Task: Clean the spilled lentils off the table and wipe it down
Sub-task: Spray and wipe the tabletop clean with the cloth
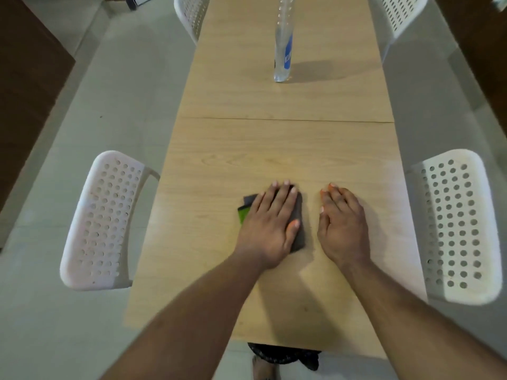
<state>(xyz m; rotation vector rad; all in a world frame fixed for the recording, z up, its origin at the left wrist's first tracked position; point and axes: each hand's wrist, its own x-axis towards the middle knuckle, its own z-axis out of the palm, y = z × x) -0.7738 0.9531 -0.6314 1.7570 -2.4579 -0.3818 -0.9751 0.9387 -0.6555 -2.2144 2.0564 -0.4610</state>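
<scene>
A grey cloth with a green patch [299, 229] lies on the light wooden table [274, 149], near its front half. My left hand [270, 226] presses flat on the cloth with straight fingers and covers most of it. My right hand [343, 223] rests flat on the bare tabletop just to the right of the cloth, fingers straight and together. No lentils show on the table surface.
A clear plastic bottle with a blue label [284, 45] stands upright at the far middle of the table. White perforated chairs stand at the near left [107, 220], near right [455, 226], far left [192, 15] and far right [397, 15].
</scene>
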